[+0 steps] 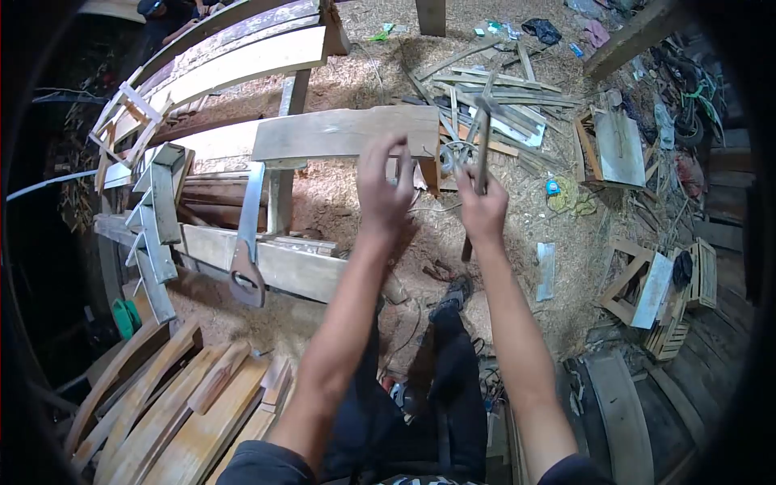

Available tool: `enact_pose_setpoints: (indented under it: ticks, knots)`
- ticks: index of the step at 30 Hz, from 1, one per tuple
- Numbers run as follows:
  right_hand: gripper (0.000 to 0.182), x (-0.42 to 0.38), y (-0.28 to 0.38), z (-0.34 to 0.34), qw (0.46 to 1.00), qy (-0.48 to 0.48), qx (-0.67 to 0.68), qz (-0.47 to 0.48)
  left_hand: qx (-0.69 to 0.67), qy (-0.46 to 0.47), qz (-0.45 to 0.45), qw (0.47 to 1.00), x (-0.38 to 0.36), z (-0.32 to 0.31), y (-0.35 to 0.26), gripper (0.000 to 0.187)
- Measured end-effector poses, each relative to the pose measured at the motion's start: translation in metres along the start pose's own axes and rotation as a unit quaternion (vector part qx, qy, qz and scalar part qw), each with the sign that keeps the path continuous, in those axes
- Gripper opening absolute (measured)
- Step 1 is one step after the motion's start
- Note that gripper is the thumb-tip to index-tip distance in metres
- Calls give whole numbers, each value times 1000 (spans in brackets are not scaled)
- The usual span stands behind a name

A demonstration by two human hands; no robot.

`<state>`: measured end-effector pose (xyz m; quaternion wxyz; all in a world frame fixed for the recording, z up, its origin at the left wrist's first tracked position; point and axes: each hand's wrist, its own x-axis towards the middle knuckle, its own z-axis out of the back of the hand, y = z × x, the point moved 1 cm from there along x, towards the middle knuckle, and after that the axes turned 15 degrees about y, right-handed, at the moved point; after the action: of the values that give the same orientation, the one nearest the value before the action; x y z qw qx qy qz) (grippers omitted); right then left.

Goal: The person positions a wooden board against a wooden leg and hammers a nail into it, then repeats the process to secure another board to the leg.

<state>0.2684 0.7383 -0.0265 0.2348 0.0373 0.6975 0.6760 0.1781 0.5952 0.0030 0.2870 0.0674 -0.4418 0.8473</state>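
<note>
In the head view my right hand (pixel 485 212) is wrapped round a dark, narrow tool (pixel 482 153), which looks like a hammer, held nearly upright. My left hand (pixel 386 190) is raised in front of a wooden board (pixel 339 133), blurred, with its fingers bent and apart and nothing visible between them. The board lies across a timber support. A handsaw (pixel 250 218) with a brown handle hangs down at the left of the board, its blade top against the board's lower left corner.
Long planks (pixel 250 61) stretch across the upper left, where a person (pixel 167 20) is partly visible. Scrap wood strips (pixel 517 101) cover the sawdust floor beyond my hands. Stacked timber (pixel 186 404) fills the lower left. Wooden crates (pixel 618 145) stand at the right.
</note>
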Motion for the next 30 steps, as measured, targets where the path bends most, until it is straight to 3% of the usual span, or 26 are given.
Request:
enact_pose_setpoints:
  ticks: [4,5,8,11,21,30]
  knots:
    - [24,48,4,-17,1000,-11,-11,-12,-20,165,-18,986,37,5,39,21]
    - [26,55,-1,-19,1000,-7,12,-26,-18,187,-72,980,41,4,46,22]
    - [26,63,-11,-20,998,2,46,-42,-51,241,-53,968,36,-3,61,26]
    - [26,62,-17,-17,991,23,84,-104,-38,215,-65,974,33,-2,58,23]
    - [27,63,-16,-20,996,37,67,-46,-27,169,-74,982,22,-20,68,16]
    - [29,60,-17,-22,997,30,56,-43,-22,186,-55,981,20,-16,62,12]
